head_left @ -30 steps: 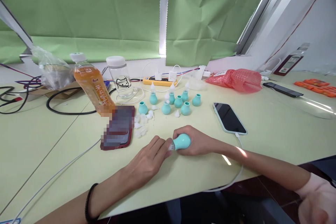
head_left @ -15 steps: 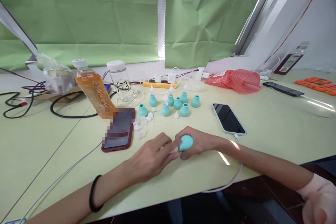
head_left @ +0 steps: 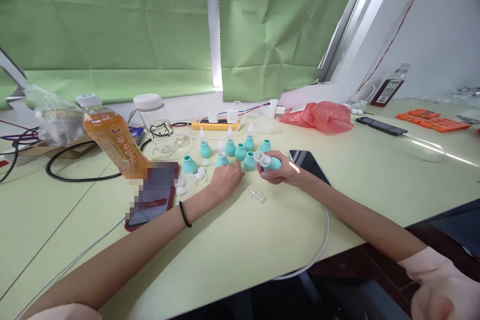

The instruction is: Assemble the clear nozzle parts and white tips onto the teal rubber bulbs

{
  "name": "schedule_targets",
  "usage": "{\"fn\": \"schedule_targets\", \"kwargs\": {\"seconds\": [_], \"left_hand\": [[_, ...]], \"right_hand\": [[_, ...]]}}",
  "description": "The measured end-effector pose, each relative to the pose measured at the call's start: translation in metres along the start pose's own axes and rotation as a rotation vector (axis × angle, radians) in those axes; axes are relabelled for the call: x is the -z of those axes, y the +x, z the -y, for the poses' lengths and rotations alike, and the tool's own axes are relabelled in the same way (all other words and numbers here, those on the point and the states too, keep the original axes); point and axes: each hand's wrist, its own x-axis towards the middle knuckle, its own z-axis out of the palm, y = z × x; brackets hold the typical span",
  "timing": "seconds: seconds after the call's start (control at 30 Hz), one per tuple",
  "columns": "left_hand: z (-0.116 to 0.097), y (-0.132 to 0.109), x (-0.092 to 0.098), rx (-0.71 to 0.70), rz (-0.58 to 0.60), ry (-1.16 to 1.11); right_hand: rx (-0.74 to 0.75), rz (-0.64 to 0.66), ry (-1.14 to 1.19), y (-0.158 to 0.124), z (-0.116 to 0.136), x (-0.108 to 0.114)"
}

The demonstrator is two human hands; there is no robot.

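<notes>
A teal rubber bulb (head_left: 274, 163) is in my right hand (head_left: 285, 169), lying on its side with a translucent white fitting (head_left: 261, 158) at its mouth. My left hand (head_left: 226, 180) is low over the table in front of the other bulbs, fingers curled down and partly hidden; whatever they pinch does not show. Just beyond it stands a teal bulb (head_left: 222, 159) with a white tip. Nearer me lies a small clear tube (head_left: 258, 196). An open-mouthed bulb (head_left: 250, 161) is between my hands, among several others, some with white nozzles.
Loose white pieces (head_left: 190, 179) lie beside a red-cased phone (head_left: 155, 200). Left are an orange drink bottle (head_left: 114, 140) and a clear jar (head_left: 155, 125). Behind are a yellow power strip (head_left: 215, 125) and a red bubble-wrap bundle (head_left: 318, 116). Another phone (head_left: 308, 162) is partly behind my right hand.
My hands have moved apart and farther from me; my left has left the bulb that my right still holds. A clear tube now shows on the table. The view has shifted right.
</notes>
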Motion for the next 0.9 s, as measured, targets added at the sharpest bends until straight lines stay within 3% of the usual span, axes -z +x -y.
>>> {"fn": "schedule_targets", "kwargs": {"seconds": [0.13, 0.27, 0.3, 0.37, 0.43, 0.53, 0.7, 0.9], "left_hand": [[0.002, -0.003, 0.003, -0.02, -0.036, -0.113], [0.007, -0.026, 0.021, -0.034, -0.086, -0.331], [0.009, -0.033, 0.026, -0.021, -0.089, -0.454], [0.015, -0.049, 0.034, 0.094, -0.07, -0.992], [0.02, -0.064, 0.037, 0.213, -0.057, -1.379], [0.025, -0.077, 0.032, 0.363, -0.044, -1.672], [0.026, -0.082, 0.016, 0.498, -0.039, -1.826], [0.026, -0.086, 0.007, 0.451, -0.032, -1.822]], "right_hand": [[-0.001, -0.024, -0.083, -0.002, 0.003, -0.007], [0.039, -0.243, -0.332, -0.002, -0.001, -0.017], [0.063, -0.308, -0.42, -0.002, -0.002, -0.021], [0.1, -0.39, -0.584, -0.002, -0.006, -0.029], [0.105, -0.4, -0.69, -0.004, -0.009, -0.037], [0.111, -0.362, -0.786, -0.007, -0.014, -0.045], [0.207, -0.317, -0.945, -0.011, -0.018, -0.051], [0.285, -0.312, -1.115, -0.014, -0.024, -0.054]]}}
